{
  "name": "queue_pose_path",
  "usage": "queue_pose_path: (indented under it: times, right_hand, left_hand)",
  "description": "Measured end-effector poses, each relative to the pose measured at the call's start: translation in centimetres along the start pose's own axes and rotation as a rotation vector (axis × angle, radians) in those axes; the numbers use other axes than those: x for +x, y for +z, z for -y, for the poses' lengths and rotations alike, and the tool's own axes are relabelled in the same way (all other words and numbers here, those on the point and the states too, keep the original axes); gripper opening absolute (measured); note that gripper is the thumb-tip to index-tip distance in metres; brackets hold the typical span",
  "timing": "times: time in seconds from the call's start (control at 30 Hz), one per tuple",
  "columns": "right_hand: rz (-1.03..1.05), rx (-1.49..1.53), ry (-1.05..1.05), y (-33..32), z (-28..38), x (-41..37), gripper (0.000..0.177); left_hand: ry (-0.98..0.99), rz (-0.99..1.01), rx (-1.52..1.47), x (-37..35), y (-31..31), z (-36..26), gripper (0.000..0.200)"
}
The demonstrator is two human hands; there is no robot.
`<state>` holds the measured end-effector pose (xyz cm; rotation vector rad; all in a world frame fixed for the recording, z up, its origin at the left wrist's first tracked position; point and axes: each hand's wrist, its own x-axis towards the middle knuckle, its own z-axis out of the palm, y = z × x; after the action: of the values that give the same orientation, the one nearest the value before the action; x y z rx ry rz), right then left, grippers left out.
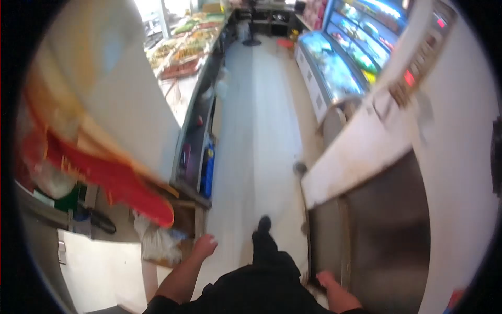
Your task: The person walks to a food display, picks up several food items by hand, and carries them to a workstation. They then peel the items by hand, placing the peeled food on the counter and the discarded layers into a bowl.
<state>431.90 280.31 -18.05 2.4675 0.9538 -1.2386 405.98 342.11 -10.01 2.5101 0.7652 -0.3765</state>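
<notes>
Low in the view, my left hand [205,245] hangs over the pale floor, its fingers curled and too blurred to make out. To its left stands a box holding clear plastic bags [159,240]. My right hand [325,279] is low beside the dark panel [387,225] on the right, and its fingers are smeared by motion. Nothing large shows in either hand. Between the arms are my dark clothes and one dark shoe [264,224] on the floor.
A light-floored aisle [256,120] runs ahead. A counter with food trays [180,69] lines the left, with shelves below. Lit display cases [329,63] stand on the right. A red hanging cloth [125,188] is at the left, and a fan stand [251,42] stands far ahead.
</notes>
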Motion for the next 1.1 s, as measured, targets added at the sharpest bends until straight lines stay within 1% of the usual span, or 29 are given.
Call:
queue_pose_path:
  times: [0.03, 0.07, 0.1, 0.13, 0.2, 0.27, 0.3, 0.33, 0.37, 0.4, 0.43, 0.47, 0.5, 0.53, 0.57, 0.6, 0.63, 0.67, 0.7, 0.73, 0.77, 0.8, 0.83, 0.9, 0.93, 0.97, 1.03, 1.07, 1.1]
  right_hand:
    - [-0.031, -0.023, -0.017, 5.3, -5.8, 4.3, 0.028]
    - [-0.221, 0.340, 0.355, 3.6, -4.0, 10.7, 0.041]
    - [0.244, 0.640, 0.461, -5.1, -4.7, 11.1, 0.042]
    - [0.261, 0.632, 0.462, -12.8, -2.6, 12.6, 0.042]
    - [0.115, 0.118, 0.072, -26.8, -0.8, 18.3, 0.041]
    - [-0.085, 0.249, 0.142, -44.6, 5.2, 22.0, 0.037]
    - [-0.208, 0.433, 0.119, -50.1, 6.7, 25.0, 0.036]
    - [-0.327, 0.614, 0.084, -55.7, 8.0, 28.4, 0.035]
    - [-0.365, 0.571, 0.060, -62.2, 10.0, 30.3, 0.037]
    - [-0.446, 0.627, 0.003, -67.7, 11.4, 32.5, 0.038]
    - [-0.473, 0.663, 0.004, -71.9, 12.1, 35.0, 0.037]
    - [-0.503, 0.709, 0.013, -75.9, 12.8, 37.6, 0.036]
    - [-0.483, 0.714, 0.077, -79.1, 13.0, 39.8, 0.034]
    - [-0.461, 0.714, 0.146, -80.9, 12.4, 42.3, 0.032]
    - [-0.513, 0.661, 0.192, -81.0, 11.6, 45.5, 0.029]
    - [-0.516, 0.614, 0.192, -79.7, 9.4, 49.2, 0.027]
    - [-0.423, 0.484, 0.184, -81.3, 8.7, 49.8, 0.022]
    - [-0.227, 0.068, -0.023, -82.5, 7.4, 51.3, 0.022]
    - [-0.041, -0.342, -0.234, -83.5, 5.2, 53.3, 0.021]
    - [-0.049, -0.345, -0.248, -77.5, -2.7, 58.0, 0.021]
    - [0.175, -0.304, -0.159, -76.4, -4.3, 64.0, 0.023]
    - [0.167, -0.311, -0.167, -80.9, -4.4, 67.1, 0.023]
    - [0.153, -0.326, -0.165, -84.1, -4.8, 70.9, 0.023]
    - [0.120, -0.362, -0.156, -93.4, -6.1, 76.2, 0.024]
    - [0.106, -0.382, -0.156, -97.8, -6.7, 79.3, 0.024]
    - [0.092, -0.408, -0.157, -102.3, -7.7, 82.9, 0.024]
    - [0.067, -0.460, -0.169, -111.1, -8.9, 90.5, 0.024]
    - [0.054, -0.471, -0.177, -115.0, -8.3, 93.2, 0.025]
    - [0.047, -0.481, -0.181, -118.3, -7.8, 95.6, 0.025]
  left_hand:
    - [-0.117, 0.066, -0.003, 2.5, 1.1, 2.6, 0.043]
    - [-0.242, 0.156, -0.002, 4.2, 0.2, 3.6, 0.044]
    - [-0.377, 0.160, -0.016, 4.9, -3.1, 2.5, 0.035]
    - [-0.512, 0.166, -0.045, 4.7, -5.5, 1.0, 0.028]
    - [-0.758, 0.489, -0.097, 6.9, -9.9, 0.8, 0.041]
    - [-0.763, 0.410, -0.126, 9.7, -12.1, 1.7, 0.043]
    - [-0.762, 0.390, -0.144, 10.1, -6.3, 7.4, 0.043]
    - [-1.040, 0.180, -0.524, 13.1, -4.3, 10.0, 0.047]
    - [-1.042, 0.158, -0.548, 15.3, -5.6, 9.7, 0.047]
    - [-0.887, 0.384, -0.337, 18.6, -8.1, 8.8, 0.047]
    - [-0.716, 0.597, -0.110, 23.4, -11.5, 8.6, 0.047]
    - [-0.712, 0.582, -0.108, 28.8, -13.7, 9.0, 0.047]
    - [-0.548, 0.656, -0.120, 34.6, -14.0, 10.1, 0.046]
    - [-0.380, 0.732, -0.134, 40.3, -18.7, 7.8, 0.045]
    - [-0.238, 0.597, -0.329, 44.8, -24.0, 7.6, 0.044]
    - [-0.262, 0.714, 0.195, 54.0, -22.8, 7.0, 0.043]
    - [-0.517, 0.511, -0.025, 60.9, -28.3, 4.4, 0.039]
    - [-0.496, 0.325, -0.111, 66.8, -34.6, 1.4, 0.037]
    - [-0.502, 0.147, -0.195, 73.1, -38.6, 0.2, 0.038]
    - [-0.472, 0.030, -0.269, 79.2, -42.8, -1.7, 0.039]
    - [-0.432, -0.027, -0.391, 84.3, -47.9, -4.0, 0.040]
    - [-0.400, -0.039, -0.437, 89.1, -53.6, -6.5, 0.040]
    - [-0.367, -0.049, -0.482, 93.7, -56.8, -8.1, 0.042]
    - [-0.337, -0.073, -0.496, 101.3, -62.7, -10.6, 0.043]
    - [-0.308, -0.084, -0.506, 104.9, -64.7, -11.2, 0.045]
    - [-0.319, -0.099, -0.515, 108.1, -65.8, -11.5, 0.045]
    - [-0.306, 0.056, -0.308, 114.0, -66.6, -11.9, 0.045]
    - [-0.320, 0.048, -0.302, 116.6, -67.9, -11.8, 0.045]
    - [-0.287, 0.075, -0.229, 118.9, -68.8, -11.6, 0.044]
